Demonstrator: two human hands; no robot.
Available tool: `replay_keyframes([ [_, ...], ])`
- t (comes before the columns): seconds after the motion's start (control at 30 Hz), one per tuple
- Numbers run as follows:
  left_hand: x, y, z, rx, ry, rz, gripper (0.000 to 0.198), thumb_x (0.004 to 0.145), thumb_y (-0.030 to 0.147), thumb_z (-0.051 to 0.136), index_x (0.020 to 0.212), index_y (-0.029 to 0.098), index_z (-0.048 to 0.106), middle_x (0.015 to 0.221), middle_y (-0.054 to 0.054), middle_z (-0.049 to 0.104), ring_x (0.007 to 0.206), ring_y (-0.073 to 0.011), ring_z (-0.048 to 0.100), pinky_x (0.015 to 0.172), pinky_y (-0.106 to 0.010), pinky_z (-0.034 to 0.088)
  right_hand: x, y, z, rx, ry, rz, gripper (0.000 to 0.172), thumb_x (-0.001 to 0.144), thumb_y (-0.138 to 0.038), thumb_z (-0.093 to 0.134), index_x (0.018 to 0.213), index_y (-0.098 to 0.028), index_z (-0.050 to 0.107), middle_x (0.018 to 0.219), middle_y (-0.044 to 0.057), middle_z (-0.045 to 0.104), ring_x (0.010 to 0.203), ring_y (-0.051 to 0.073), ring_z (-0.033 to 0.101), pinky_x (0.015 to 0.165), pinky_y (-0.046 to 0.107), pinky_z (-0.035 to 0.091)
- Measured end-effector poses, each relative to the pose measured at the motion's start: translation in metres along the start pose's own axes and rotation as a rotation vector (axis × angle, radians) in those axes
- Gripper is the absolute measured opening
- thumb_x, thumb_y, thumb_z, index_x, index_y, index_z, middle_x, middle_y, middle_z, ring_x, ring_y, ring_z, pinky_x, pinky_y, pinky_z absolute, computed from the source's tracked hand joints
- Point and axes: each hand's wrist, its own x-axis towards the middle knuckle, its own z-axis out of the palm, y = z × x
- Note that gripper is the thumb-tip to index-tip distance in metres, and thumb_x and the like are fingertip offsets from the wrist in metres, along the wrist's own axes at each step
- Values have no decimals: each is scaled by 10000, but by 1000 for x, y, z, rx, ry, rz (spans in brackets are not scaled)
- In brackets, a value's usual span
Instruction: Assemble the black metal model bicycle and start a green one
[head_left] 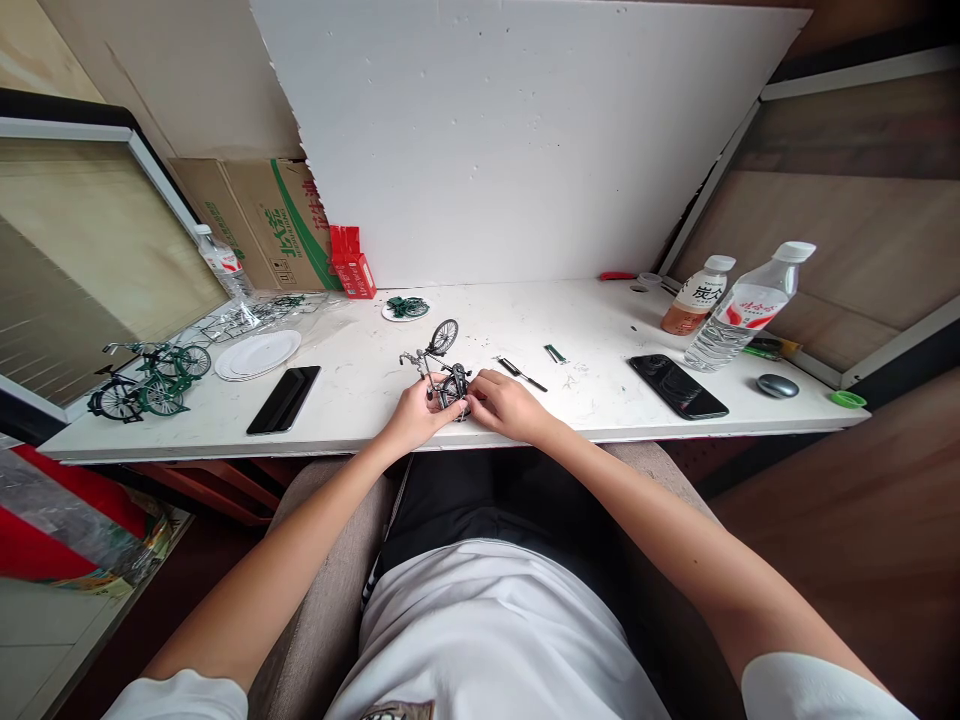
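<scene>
A small black model bicycle is held near the front edge of the white table, tilted with one wheel pointing up and away from me. My left hand grips its lower part from the left, thumb lying along the near wheel. My right hand is closed against the same wheel from the right, fingers bent in; whatever small part they may pinch is hidden. Just beyond my right hand lies a thin black tool, and past it a small green piece.
Assembled model bicycles and a dark phone are on the left, near white plates. Green parts lie on a small plate by a red box. Rightward are another phone, bottles and a mouse.
</scene>
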Motion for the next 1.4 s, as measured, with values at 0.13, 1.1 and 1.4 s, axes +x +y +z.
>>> replay_keyframes([
  [0.13, 0, -1, 0, 21, 3, 4, 540, 826, 446, 890, 1225, 172, 651, 1109, -113, 811, 974, -253, 796, 908, -378, 650, 0, 1, 0, 10, 4, 1, 160, 1081, -283, 513, 963, -215, 598, 920, 67, 614, 821, 219, 565, 745, 339, 452],
  [1.1, 0, 2, 1, -8, 2, 4, 551, 813, 438, 901, 1229, 170, 660, 1129, -114, 812, 1009, -267, 800, 930, -389, 657, 0, 1, 1, 8, 1, 5, 150, 1078, -274, 522, 964, -214, 599, 918, 68, 619, 828, 220, 569, 754, 341, 458],
  [1.4, 0, 1, 0, 13, 3, 9, 526, 821, 426, 889, 1218, 167, 661, 1125, -113, 814, 991, -262, 801, 910, -379, 652, 0, 2, 1, 1, 2, -4, 151, 1080, -272, 512, 969, -211, 595, 919, 69, 617, 837, 223, 579, 758, 341, 461],
])
